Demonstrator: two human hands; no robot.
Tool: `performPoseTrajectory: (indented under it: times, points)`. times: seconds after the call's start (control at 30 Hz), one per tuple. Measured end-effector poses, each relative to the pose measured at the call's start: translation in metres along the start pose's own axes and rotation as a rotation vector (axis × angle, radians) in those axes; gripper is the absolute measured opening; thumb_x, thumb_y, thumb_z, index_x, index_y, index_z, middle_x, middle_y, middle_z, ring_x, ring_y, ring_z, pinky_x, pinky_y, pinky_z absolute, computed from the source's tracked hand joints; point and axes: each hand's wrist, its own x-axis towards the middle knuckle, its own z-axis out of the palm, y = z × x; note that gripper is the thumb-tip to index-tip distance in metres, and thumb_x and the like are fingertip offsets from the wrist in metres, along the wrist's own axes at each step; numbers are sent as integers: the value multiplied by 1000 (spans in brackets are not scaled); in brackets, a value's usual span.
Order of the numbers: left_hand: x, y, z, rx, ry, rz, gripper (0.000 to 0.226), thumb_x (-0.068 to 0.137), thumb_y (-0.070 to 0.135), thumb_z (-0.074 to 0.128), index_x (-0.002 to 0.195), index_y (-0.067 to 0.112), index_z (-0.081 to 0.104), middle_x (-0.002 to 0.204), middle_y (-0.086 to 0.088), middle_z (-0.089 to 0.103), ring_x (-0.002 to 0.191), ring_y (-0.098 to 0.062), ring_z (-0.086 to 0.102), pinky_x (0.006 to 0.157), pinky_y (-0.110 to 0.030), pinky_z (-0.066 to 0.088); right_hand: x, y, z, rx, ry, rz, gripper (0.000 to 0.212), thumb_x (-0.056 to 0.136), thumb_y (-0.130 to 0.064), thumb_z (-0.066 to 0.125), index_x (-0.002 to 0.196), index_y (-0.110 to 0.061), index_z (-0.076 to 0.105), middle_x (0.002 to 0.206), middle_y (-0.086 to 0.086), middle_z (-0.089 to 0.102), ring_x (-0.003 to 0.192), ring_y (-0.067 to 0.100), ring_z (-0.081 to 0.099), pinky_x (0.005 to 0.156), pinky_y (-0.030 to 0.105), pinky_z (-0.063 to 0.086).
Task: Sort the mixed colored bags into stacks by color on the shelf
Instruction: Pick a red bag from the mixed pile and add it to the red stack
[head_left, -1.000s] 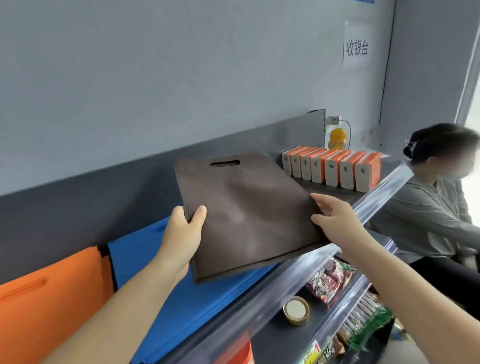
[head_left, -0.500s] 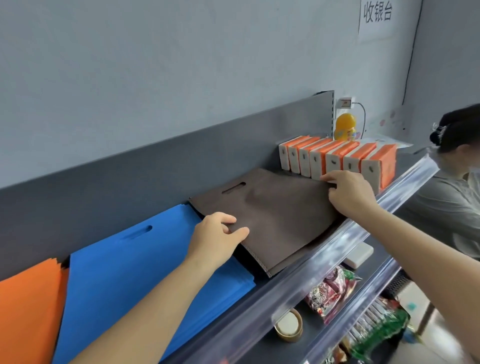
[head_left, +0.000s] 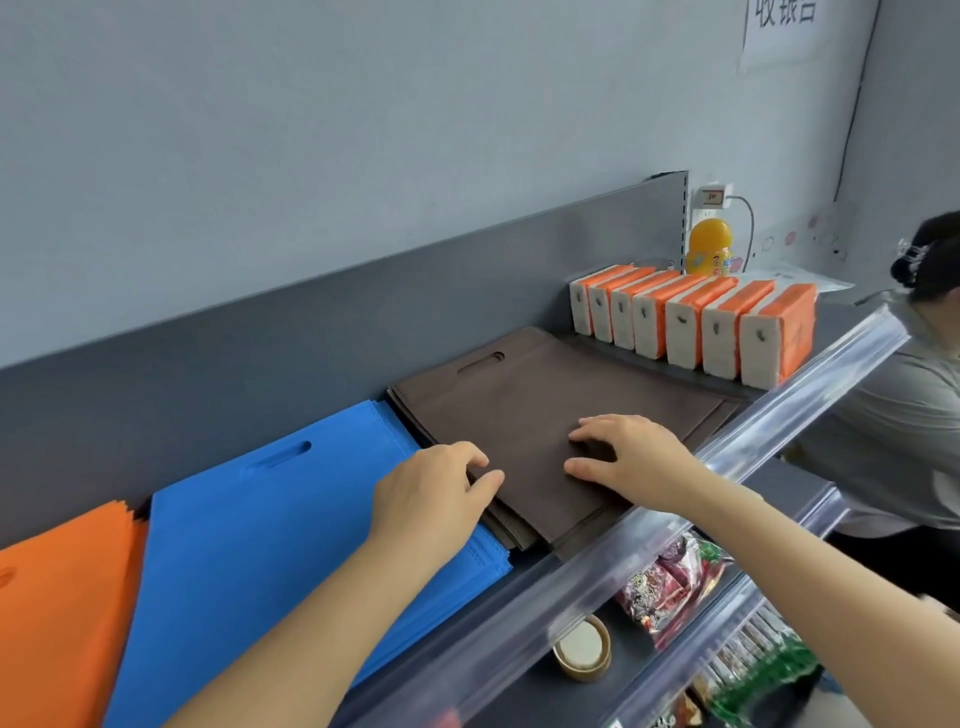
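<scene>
The bag, held up a second ago, is lying flat beside the packs; the right hand is drawing away from the packs, the left hand settling on the bag

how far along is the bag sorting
Done: orange stack, blue stack and brown stack lie side by side on the shelf. In hand: left hand and right hand rest on the top brown bag, apparently squaring it. Left: no unsorted bags in view.

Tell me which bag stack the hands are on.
The brown stack, rightmost of three, beside the tissue packs; left hand and right hand both touch it. The blue stack and orange stack lie leftward.
</scene>
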Motion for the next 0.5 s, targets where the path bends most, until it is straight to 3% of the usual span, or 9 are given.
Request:
performPoseTrajectory:
  times: [0.2, 0.37, 0.5]
  points:
    - [-35, -37, -31, 59, 42, 34, 28, 92, 53, 39, 113, 41, 55, 86, 18, 54, 78, 0, 48, 59, -20, 34, -14, -35, 11, 135, 273, -66, 28, 91, -34, 55, 115, -22, 64, 125, -6, 60, 118, 14, 51, 98, 26, 37]
    - [-101, -96, -64, 226, 60, 15, 33, 94, 52, 36, 122, 42, 50, 105, 22, 50, 106, 1, 46, 70, -23, 42, -41, -113, 29, 201, 255, -282, 29, 91, -31, 55, 117, -20, 63, 119, -8, 62, 115, 12, 53, 96, 21, 39]
    - [-178, -162, -97, 269, 140, -142, 33, 93, 48, 40, 121, 39, 54, 110, 19, 55, 111, -7, 50, 74, -29, 46, -66, -190, 52, 232, 152, -379, 35, 92, -32, 54, 124, -19, 59, 127, -6, 58, 123, 12, 48, 101, 23, 36]
